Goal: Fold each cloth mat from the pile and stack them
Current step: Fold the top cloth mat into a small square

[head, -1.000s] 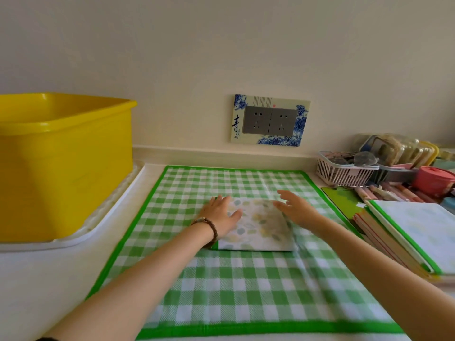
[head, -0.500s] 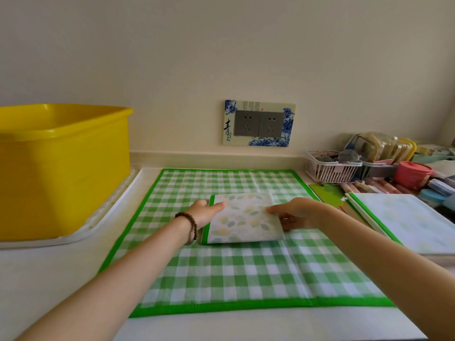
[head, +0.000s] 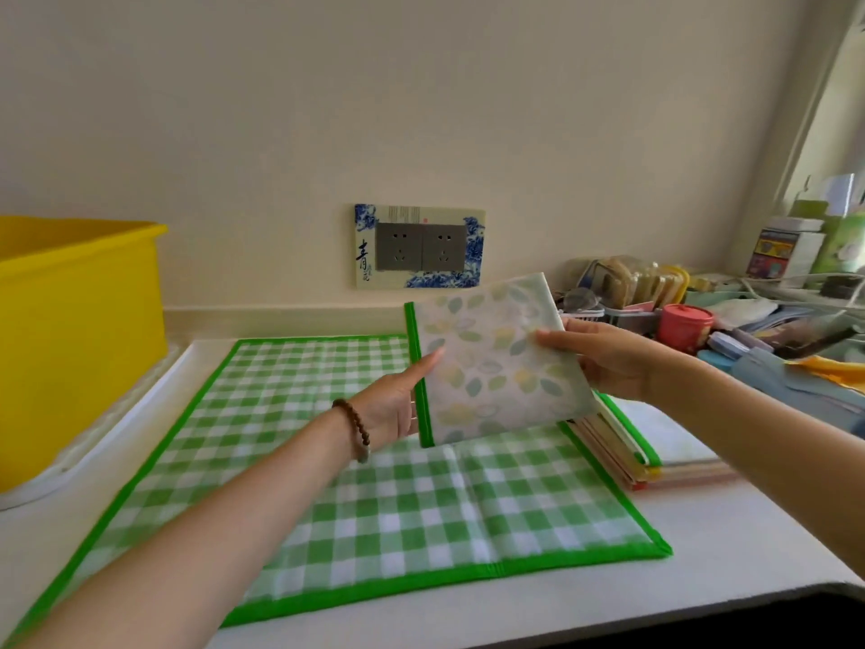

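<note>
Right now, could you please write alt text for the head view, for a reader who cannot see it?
A person's right hand holds a folded leaf-print mat up over a green checked mat spread on the counter; the left hand, fingers straight, touches the folded mat's green edge. A stack of mats lies right, a yellow tub left.

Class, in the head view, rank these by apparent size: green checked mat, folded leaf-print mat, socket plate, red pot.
1. green checked mat
2. folded leaf-print mat, though it is held up nearer the camera, which flatters it
3. socket plate
4. red pot
</note>
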Demonstrator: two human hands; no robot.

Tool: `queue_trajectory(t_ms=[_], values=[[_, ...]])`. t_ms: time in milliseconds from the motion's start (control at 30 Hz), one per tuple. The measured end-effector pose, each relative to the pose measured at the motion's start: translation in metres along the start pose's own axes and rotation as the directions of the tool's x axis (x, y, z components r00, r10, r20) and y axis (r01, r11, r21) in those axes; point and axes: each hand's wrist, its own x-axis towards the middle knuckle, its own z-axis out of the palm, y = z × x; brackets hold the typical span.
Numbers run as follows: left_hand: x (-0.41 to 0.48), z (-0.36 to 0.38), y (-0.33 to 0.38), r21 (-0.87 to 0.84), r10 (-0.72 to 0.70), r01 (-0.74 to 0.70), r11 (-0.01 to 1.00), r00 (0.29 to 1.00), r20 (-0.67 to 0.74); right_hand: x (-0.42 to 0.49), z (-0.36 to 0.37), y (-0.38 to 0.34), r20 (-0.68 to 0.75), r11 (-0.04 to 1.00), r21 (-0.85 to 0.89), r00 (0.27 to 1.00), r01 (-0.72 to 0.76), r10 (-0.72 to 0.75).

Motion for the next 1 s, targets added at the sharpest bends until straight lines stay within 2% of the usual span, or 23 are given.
queue_trajectory(t_ms=[167, 400, 533, 733, 1000], values=[[0.027, 0.060, 0.012, 0.011, 0.095, -0.094, 0.995, 0.995, -0.043, -0.027, -0.068, -0.016, -0.149, 0.999, -0.052, 0.989, -0.003, -0.005], [0.064, 0.133, 0.008, 0.052, 0.031, -0.033, 0.998, 0.999, 0.043, -0.050, -0.144, -0.007, -0.376, 0.980, -0.132, 0.922, -0.148, 0.089], [0.080, 0.158, -0.007, 0.068, -0.063, 0.062, 0.996, 0.998, -0.001, -0.052, -0.168, 0.016, -0.417, 0.965, -0.138, 0.897, -0.224, 0.148], [0.094, 0.163, -0.026, 0.138, -0.096, 0.103, 0.985, 0.994, -0.058, -0.047, -0.179, 0.040, -0.439, 0.940, -0.109, 0.864, -0.324, 0.247], [0.097, 0.161, -0.039, 0.231, -0.061, 0.088, 0.969, 0.991, -0.120, -0.035, -0.181, 0.061, -0.519, 0.894, -0.273, 0.837, -0.356, 0.175]])
